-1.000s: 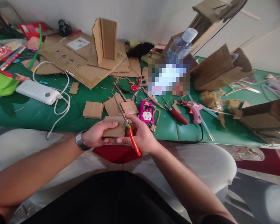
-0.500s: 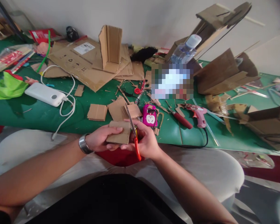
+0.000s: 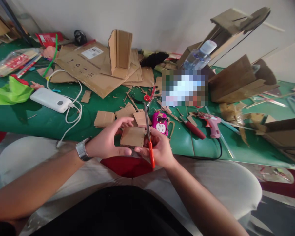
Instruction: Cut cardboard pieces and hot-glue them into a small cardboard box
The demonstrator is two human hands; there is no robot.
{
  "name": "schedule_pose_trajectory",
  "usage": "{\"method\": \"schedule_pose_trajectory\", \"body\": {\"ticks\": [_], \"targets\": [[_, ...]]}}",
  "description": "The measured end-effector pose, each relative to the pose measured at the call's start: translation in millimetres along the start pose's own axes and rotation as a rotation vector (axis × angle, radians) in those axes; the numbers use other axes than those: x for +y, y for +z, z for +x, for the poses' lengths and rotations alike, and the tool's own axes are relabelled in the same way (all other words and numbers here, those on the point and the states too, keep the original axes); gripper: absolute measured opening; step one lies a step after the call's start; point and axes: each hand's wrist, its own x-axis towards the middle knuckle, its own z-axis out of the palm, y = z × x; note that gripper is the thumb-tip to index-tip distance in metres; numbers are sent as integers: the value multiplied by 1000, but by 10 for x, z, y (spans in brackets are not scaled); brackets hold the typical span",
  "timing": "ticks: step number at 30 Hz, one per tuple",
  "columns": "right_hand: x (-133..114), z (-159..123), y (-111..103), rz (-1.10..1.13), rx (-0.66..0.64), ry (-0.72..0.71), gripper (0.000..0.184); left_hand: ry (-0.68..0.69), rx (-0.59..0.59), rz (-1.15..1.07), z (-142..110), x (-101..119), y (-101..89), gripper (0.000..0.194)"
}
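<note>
My left hand (image 3: 105, 142), with a metal watch on the wrist, pinches a small cardboard piece (image 3: 132, 136) between thumb and fingers, just above my lap at the green table's near edge. My right hand (image 3: 159, 147) grips orange-handled scissors (image 3: 148, 134), whose blades point up and away along the right edge of the piece. Both hands are closed around what they hold.
On the green table (image 3: 39, 121) lie several cardboard offcuts (image 3: 104, 119), a pink toy-like item (image 3: 160, 123), a pink glue gun (image 3: 211, 123), red-handled pliers (image 3: 193, 128), a white power bank (image 3: 50, 100) with cable, flattened boxes (image 3: 93, 65), a water bottle (image 3: 199, 55) and cardboard models (image 3: 238, 78).
The scissors have swung more upright and closed against the piece's right edge. My left hand has shifted its grip, thumb now lifted over the top. The view has dropped slightly.
</note>
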Motion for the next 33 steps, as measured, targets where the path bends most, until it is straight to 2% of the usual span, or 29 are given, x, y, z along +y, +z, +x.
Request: {"method": "schedule_pose_trajectory", "body": {"ticks": [2, 5, 11, 16, 19, 21, 24, 26, 33], "targets": [[0, 4, 4, -5, -21, 23, 86, 52, -142, 208, 13, 50, -91, 100], [25, -12, 26, 4, -48, 37, 90, 58, -232, 400, 23, 95, -154, 88], [129, -47, 86, -42, -39, 54, 100, 51, -246, 433, 31, 146, -160, 84], [161, -65, 138, -74, -8, 51, 109, -36, -288, 491, 81, 221, -226, 87], [105, -81, 141, -15, -37, 69, 122, -11, -250, 641, 129, 293, -470, 88], [57, -88, 127, 43, -53, 62, 128, 37, -126, 804, 168, 346, -713, 80], [20, -88, 95, 109, -40, 39, 124, -7, -121, 1017, 223, 377, -1035, 72], [29, -86, 74, 134, -19, 37, 121, -38, -176, 1081, 250, 345, -1141, 70], [59, -103, 45, 152, -8, 54, 118, -31, -280, 1052, 285, 158, -1075, 66]]}}
